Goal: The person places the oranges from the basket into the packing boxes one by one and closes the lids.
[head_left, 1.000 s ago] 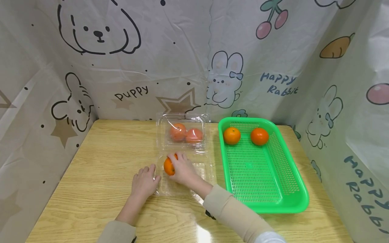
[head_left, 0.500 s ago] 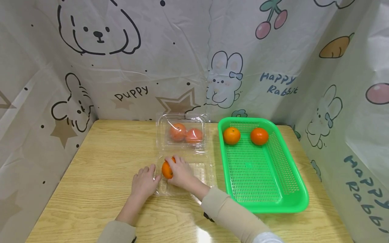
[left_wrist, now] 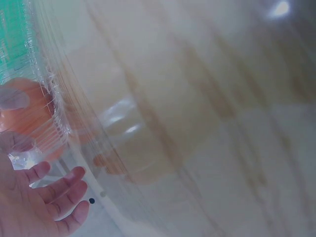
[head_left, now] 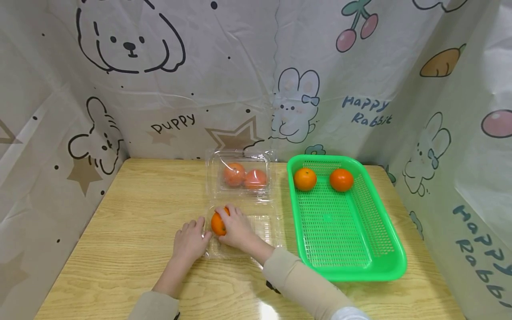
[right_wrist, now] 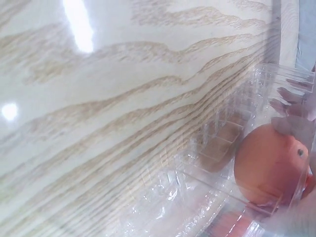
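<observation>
My right hand [head_left: 237, 230] grips an orange [head_left: 218, 223] from its right side, low in the left part of the near half of a clear plastic clamshell box [head_left: 262, 249]. In the right wrist view the orange [right_wrist: 266, 163] shows behind the box's ribbed clear wall. Whether it touches the box floor I cannot tell. My left hand [head_left: 190, 240] rests at the near half's left edge, thumb at the rim and fingers loosely extended, holding nothing. In the left wrist view the left hand [left_wrist: 42, 202] has its fingers apart, beside the box wall.
Two oranges [head_left: 234, 174] show through the clear plastic of the box's far half. To the right stands a green basket [head_left: 400, 262] with two oranges [head_left: 305, 179] at its far end. Printed cloth [head_left: 232, 80] hangs behind the wooden table [head_left: 132, 222] and at its sides.
The right hand has moved the orange a little left and toward the near side within the box's near half. The left hand stays at the rim.
</observation>
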Demonstrator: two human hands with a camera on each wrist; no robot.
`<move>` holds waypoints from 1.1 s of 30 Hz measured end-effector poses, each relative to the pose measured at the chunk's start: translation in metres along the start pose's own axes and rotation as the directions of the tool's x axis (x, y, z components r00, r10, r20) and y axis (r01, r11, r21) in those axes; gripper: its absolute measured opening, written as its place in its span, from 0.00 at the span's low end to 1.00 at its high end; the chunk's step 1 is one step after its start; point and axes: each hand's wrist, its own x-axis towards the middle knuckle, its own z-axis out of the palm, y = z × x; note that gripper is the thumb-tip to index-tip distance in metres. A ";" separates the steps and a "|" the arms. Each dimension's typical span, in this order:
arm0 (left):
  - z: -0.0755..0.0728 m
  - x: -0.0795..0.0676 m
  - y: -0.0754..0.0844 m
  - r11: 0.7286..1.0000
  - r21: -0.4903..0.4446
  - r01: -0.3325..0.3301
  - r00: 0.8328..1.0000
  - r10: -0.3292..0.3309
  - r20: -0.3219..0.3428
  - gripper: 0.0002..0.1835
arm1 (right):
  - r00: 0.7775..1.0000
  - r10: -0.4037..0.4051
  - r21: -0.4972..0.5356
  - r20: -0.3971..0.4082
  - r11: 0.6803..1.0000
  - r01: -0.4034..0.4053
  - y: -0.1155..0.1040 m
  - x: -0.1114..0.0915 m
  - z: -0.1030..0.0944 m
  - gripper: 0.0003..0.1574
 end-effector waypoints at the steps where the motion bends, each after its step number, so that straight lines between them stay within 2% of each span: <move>1: 0.000 0.000 0.000 1.000 0.000 -0.001 1.000 0.001 0.001 0.24 | 1.000 -0.001 -0.004 0.001 1.000 0.001 0.000 0.000 0.000 0.47; 17: -0.001 0.000 0.001 1.000 -0.007 0.005 1.000 -0.005 0.012 0.23 | 1.000 -0.012 -0.036 0.023 0.999 0.012 0.001 0.000 -0.001 0.48; 33: -0.001 0.000 0.001 1.000 -0.007 0.004 1.000 -0.004 0.021 0.24 | 0.997 -0.029 -0.035 0.065 0.999 0.031 0.003 0.000 -0.016 0.47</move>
